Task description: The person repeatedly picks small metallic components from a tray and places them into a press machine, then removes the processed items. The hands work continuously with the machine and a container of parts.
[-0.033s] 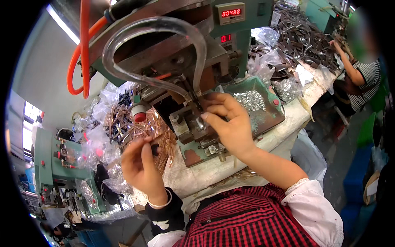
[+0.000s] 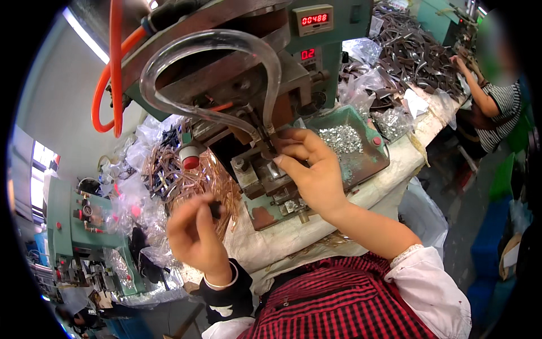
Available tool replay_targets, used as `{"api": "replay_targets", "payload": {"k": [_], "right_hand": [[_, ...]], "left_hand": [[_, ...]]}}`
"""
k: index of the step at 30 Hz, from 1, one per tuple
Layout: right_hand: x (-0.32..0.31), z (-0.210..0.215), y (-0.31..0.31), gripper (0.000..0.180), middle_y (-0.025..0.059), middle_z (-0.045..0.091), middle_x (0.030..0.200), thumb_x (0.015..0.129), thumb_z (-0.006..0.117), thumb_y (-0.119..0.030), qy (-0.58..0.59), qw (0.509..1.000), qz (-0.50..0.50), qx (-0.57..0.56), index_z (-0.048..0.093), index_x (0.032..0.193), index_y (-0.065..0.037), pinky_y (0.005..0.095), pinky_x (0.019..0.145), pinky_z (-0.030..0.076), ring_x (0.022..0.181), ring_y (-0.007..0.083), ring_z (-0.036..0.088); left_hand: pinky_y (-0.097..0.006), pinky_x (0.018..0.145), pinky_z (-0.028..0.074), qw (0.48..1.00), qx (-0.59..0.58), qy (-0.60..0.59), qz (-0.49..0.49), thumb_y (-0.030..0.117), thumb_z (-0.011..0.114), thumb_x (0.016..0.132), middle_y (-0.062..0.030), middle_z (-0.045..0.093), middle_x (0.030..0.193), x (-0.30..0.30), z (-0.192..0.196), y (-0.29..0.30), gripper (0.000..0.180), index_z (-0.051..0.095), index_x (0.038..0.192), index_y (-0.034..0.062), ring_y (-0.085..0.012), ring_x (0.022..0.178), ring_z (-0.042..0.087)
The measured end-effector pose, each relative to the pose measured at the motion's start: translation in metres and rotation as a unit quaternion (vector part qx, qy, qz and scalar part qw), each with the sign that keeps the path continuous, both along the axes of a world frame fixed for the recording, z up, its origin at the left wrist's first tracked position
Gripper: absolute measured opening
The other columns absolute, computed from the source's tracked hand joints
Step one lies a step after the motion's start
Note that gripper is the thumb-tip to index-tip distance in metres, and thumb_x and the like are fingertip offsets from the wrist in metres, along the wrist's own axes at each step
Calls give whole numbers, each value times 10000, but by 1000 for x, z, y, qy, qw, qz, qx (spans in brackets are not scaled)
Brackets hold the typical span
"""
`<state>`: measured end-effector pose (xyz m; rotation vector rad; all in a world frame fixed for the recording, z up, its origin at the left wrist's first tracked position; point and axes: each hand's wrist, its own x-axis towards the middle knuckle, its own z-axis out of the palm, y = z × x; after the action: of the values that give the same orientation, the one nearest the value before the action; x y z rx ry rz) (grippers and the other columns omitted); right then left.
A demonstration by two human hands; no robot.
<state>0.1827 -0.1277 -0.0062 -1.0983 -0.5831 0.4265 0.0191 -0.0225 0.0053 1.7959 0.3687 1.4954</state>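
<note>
My right hand [image 2: 316, 172] reaches into the press, its thumb and forefinger pinched together at the die [image 2: 248, 183], just below the ends of a clear bent tube [image 2: 212, 38]. What the pinch holds, if anything, is hidden. Close under the thumb lies a small shiny metal piece [image 2: 275, 169]. My left hand [image 2: 197, 240] hovers in front of a heap of thin copper-coloured strips [image 2: 217, 172]. Its fingers are drawn together and smeared by motion, so anything between them cannot be made out. A small dark thing [image 2: 215, 209] shows beside the fingertips.
A green tray [image 2: 375, 161] of small silvery pieces [image 2: 341, 138] stands right of the die. A red push button [image 2: 191, 162] juts out left of it. Behind are dark curved parts [image 2: 412, 48] and plastic bags [image 2: 361, 51]. A person in a striped top [image 2: 505, 107] works at the far right.
My left hand's fingers have shifted slightly down and blurred. The right hand stays at the die, barely moved. The lower red display on the press has changed.
</note>
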Motion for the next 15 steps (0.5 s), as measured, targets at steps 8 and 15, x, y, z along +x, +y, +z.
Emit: {"api": "replay_targets", "payload": {"k": [8,15], "right_hand": [[3,13,-35,520,133,675,1228,902,666,-17,-106,991,-2,-76,521,1401,10,328,1003,491,1182,212,638],[124,-94,-72,352,152,721,1117,895,641,-40,-177,912,-278,-244,643,1245,-8,352,977,489,1101,268,667]], "left_hand": [[-303,544,509,905,389,162,-56,-24,801,756,-176,743,991,40,-5,-30,243,746,992,-9,-244,672,664],[-253,454,392,882,447,135,-69,17,835,729,-148,749,983,56,-16,-23,250,739,957,52,-126,526,565]]}}
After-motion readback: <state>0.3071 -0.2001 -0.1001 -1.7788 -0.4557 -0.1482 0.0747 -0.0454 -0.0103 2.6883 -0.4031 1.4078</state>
